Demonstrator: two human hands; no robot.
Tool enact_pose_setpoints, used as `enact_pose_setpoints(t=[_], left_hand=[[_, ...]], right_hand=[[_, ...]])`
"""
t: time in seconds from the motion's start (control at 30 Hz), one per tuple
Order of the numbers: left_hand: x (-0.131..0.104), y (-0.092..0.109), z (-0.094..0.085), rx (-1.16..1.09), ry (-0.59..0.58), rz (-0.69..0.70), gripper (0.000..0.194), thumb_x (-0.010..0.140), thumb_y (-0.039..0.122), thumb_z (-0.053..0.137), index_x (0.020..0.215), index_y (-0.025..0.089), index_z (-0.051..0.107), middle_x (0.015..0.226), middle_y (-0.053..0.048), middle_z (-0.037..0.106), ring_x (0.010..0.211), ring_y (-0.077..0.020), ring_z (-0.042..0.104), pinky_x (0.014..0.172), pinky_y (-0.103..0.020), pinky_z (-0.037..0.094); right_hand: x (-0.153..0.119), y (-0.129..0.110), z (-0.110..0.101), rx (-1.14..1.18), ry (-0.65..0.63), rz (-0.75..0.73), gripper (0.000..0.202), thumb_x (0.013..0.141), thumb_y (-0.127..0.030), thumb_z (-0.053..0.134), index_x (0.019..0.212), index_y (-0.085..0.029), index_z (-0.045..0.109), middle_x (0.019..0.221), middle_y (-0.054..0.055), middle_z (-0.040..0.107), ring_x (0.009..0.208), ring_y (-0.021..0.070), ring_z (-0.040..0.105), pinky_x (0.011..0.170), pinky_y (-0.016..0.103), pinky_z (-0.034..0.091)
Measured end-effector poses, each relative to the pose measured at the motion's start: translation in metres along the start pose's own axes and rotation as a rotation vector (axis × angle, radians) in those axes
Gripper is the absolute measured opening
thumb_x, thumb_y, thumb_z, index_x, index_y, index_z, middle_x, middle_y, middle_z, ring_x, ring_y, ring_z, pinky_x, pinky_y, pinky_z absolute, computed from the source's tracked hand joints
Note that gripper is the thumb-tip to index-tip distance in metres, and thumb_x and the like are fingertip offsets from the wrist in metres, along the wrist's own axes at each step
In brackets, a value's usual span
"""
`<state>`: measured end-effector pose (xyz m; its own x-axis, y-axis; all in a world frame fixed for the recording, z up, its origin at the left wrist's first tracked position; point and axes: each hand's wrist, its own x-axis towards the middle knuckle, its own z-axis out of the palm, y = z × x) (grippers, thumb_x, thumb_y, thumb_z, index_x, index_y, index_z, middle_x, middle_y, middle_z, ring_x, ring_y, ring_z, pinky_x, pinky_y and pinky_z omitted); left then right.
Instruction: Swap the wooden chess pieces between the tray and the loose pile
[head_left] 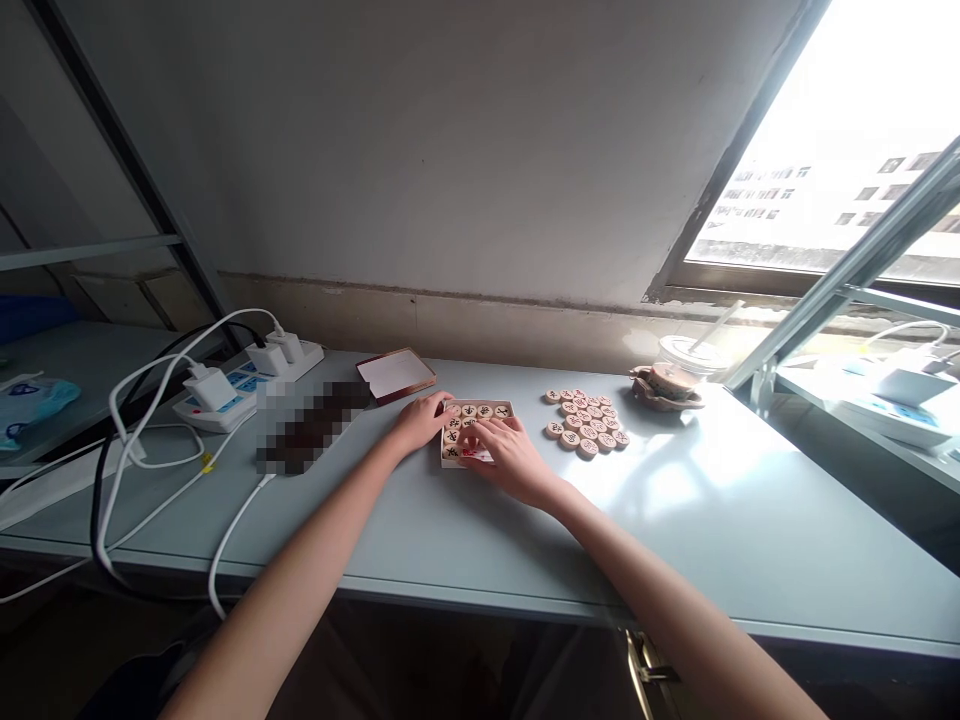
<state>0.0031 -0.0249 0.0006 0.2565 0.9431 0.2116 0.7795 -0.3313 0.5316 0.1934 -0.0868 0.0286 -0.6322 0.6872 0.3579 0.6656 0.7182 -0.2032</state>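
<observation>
Open box (451, 463) flat, inscribed round pieces (482, 411) inside; loose pieces (589, 432) clustered right.

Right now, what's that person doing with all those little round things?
A person has both hands at a shallow box with round pieces in rows inside. The left hand is at its left edge, and the right hand reaches over it, fingers among the pieces; whether they grip one is hard to tell. More loose pieces lie to the right on the table.
</observation>
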Motion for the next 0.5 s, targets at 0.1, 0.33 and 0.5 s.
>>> enact_pose_setpoints(t=[0.1,0.33,0.5], left_hand=[[-0.001,0.001,-0.001,0.002,-0.007,-0.006,0.033,0.084,0.039,0.041,0.107,0.020,0.055,0.097,-0.007,0.065,0.086,-0.0214,0.060,0.070,-0.029,0.045],[0.000,0.001,-0.002,0.012,-0.010,-0.004,0.033,0.085,0.037,0.041,0.109,0.019,0.055,0.098,-0.007,0.065,0.088,-0.0216,0.059,0.073,-0.029,0.045],[-0.001,0.003,-0.003,0.011,-0.028,-0.024,0.034,0.084,0.038,0.041,0.109,0.020,0.055,0.096,-0.006,0.065,0.087,-0.0213,0.059,0.070,-0.028,0.044]], right_hand=[[-0.001,0.004,-0.002,-0.025,-0.011,0.012,0.025,0.090,-0.039,0.041,0.083,-0.019,0.055,0.084,0.004,0.060,0.084,0.0172,0.050,0.079,0.031,0.028],[0.001,0.000,-0.003,-0.060,-0.019,-0.063,0.027,0.091,-0.038,0.038,0.086,-0.022,0.059,0.089,0.003,0.060,0.089,0.0170,0.047,0.081,0.032,0.026],[-0.005,0.034,-0.027,-0.229,0.061,0.134,0.025,0.090,-0.036,0.041,0.082,-0.020,0.059,0.086,0.004,0.061,0.082,0.0176,0.049,0.079,0.034,0.026]])
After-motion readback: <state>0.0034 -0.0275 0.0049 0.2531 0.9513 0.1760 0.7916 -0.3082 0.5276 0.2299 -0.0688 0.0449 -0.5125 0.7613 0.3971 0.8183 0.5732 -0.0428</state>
